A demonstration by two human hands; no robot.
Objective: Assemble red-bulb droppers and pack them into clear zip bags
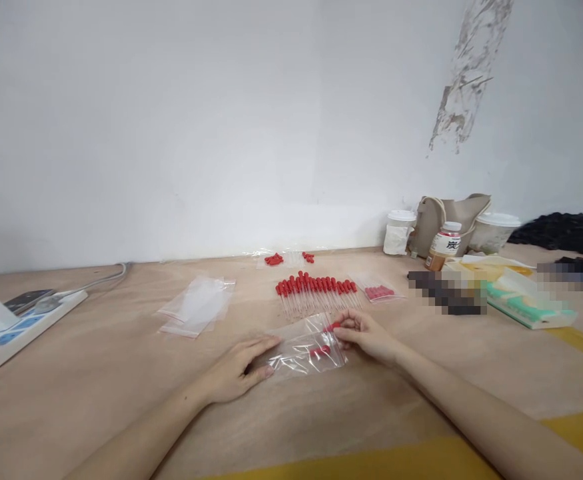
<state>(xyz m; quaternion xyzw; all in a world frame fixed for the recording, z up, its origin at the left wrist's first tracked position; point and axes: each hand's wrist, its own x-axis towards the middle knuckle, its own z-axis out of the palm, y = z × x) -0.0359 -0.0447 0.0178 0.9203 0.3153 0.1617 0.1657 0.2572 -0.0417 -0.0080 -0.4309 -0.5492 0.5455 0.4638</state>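
A clear zip bag (291, 363) lies in front of me, with red rubber bulbs of glass droppers showing inside near its right end. My left hand (238, 367) holds the bag's left end between thumb and fingers. At the bag's right end, my right hand (364, 335) pinches a red-bulbed dropper (332, 327); its glass stem is hard to make out through the shiny plastic. Just beyond the bag, a row of glass droppers (316, 285) lies side by side, red bulbs pointing away from me.
Flat clear bags (198, 303) are stacked on the left. A bag of red bulbs (380, 292) lies right of the row, and loose red bulbs (274, 259) sit by the wall. A power strip (31, 330) is far left; a bottle (444, 247), cups and a tissue pack (528, 300) stand right.
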